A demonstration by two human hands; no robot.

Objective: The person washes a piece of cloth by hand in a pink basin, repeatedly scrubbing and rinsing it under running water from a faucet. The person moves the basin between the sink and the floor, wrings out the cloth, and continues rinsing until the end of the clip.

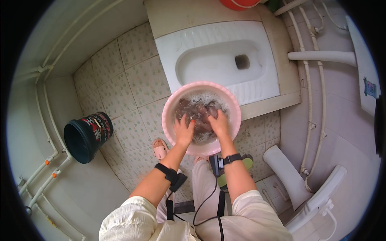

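Observation:
A pink plastic basin (237, 116) with a scalloped rim holds soapy water and a soaked brownish cloth (201, 112), bunched up in the middle. My left hand (184, 131) reaches over the near left side of the basin. Its fingers are spread and touch the cloth, but the fingertips dip into the suds, so its grip is unclear. On the right, my right hand (220, 124) has a fold of the wet cloth between thumb and fingers. White foam (205, 97) floats mostly along the far side of the water.
Behind the basin, a white squat toilet (208, 64) sits in a raised ledge (268, 105). A dark bucket (87, 137) lies tipped on the tiled floor at left. A red bucket (239, 3) stands far back. Pipes (313, 120) and a white toilet-like fixture (286, 174) are at right.

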